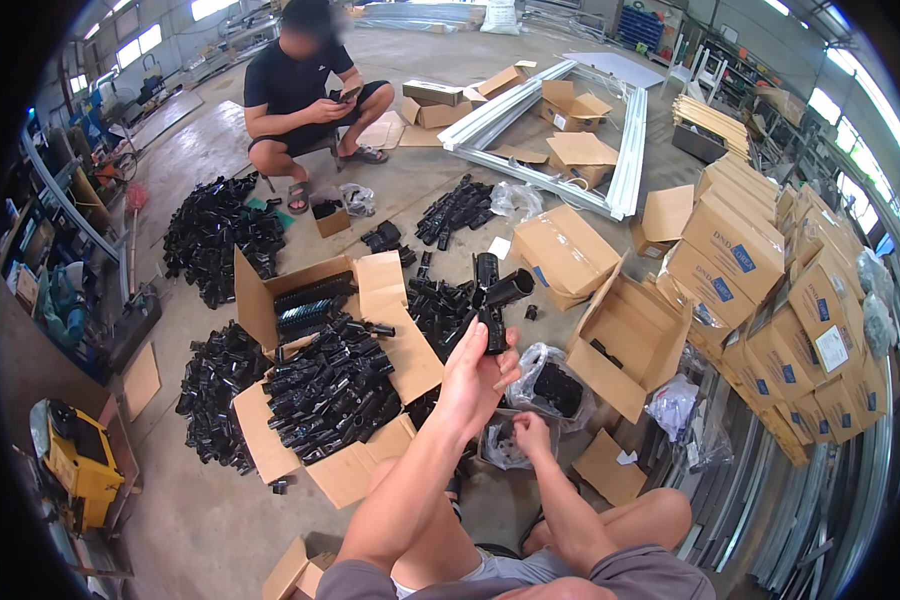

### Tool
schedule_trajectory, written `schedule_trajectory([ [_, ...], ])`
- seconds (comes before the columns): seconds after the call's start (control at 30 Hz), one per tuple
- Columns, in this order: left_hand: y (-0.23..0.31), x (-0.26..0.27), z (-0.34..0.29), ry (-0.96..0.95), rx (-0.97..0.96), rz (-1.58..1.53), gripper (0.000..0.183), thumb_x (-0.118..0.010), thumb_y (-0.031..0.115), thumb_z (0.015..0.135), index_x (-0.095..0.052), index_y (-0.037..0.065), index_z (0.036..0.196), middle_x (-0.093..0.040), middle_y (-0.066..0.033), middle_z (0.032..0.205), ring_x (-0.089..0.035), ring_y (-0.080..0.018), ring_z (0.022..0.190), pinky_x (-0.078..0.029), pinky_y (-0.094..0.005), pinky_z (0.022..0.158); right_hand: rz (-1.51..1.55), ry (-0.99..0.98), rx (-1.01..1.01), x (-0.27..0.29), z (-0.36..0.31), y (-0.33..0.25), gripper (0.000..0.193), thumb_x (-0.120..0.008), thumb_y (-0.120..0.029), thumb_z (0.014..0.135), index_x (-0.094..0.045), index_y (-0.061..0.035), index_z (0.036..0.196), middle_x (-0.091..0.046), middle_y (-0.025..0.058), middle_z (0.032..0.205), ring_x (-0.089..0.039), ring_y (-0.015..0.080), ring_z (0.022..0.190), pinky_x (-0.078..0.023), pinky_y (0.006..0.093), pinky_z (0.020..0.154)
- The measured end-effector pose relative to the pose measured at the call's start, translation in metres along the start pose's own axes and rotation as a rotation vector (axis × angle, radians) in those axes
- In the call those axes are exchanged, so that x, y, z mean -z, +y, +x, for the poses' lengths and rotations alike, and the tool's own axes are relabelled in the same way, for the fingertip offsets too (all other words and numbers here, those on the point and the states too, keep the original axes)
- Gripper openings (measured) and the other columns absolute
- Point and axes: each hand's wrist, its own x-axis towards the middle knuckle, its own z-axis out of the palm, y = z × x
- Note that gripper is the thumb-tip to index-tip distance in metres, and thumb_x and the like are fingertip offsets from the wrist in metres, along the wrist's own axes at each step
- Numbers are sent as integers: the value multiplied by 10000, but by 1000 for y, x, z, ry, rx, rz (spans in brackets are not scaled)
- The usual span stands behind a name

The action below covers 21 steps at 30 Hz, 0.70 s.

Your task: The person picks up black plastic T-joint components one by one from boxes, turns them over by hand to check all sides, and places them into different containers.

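My left hand (478, 372) is raised in front of me, its fingers closed around a black plastic pipe fitting (510, 288) with several tubular branches. Lower and to the right, my right hand (533, 436) is at the mouth of a plastic-lined box (503, 450), fingers curled together; whatever they pinch is too small to make out. Just beyond it, a clear plastic bag (558, 388) contains small black parts. An open carton (417, 375) on my left is heaped with black fittings (332, 388). More loose black fittings (438, 310) lie behind my left hand.
Piles of black parts (220, 240) cover the floor at left. An open carton (625, 340) and stacked cartons (735, 255) stand right, above long metal profiles (740, 520). A seated person (305, 105) holds a phone at the back, left of a white metal frame (627, 150).
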Motion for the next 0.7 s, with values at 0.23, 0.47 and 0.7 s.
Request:
schedule_trajectory([
  [0.23, -14, 1, -3, 46, -80, 199, 311, -435, 310, 1058, -429, 128, 1310, -505, -9, 958, -441, -88, 706, -362, -237, 612, 785, 157, 301, 77, -47, -241, 166, -628, 6, 928, -653, 65, 1082, -691, 81, 948, -642, 117, 799, -514, 247, 743],
  [0.47, -29, -2, -6, 71, -174, 372, 336, -407, 287, 1070, -393, 120, 1361, -509, 11, 930, -440, -57, 694, -348, -211, 584, 829, -54, 509, 101, -61, -309, 195, -692, 13, 892, -678, 49, 1083, -696, 79, 889, -644, 110, 769, -519, 243, 712],
  [0.7, -30, -4, -9, 82, -267, 499, 376, -390, 243, 1073, -346, 124, 1427, -469, 49, 776, -381, -25, 604, -312, -184, 537, 805, 41, 464, 84, -65, -308, 141, -714, 15, 875, -710, 44, 1012, -698, 58, 889, -613, 80, 762, -497, 232, 701],
])
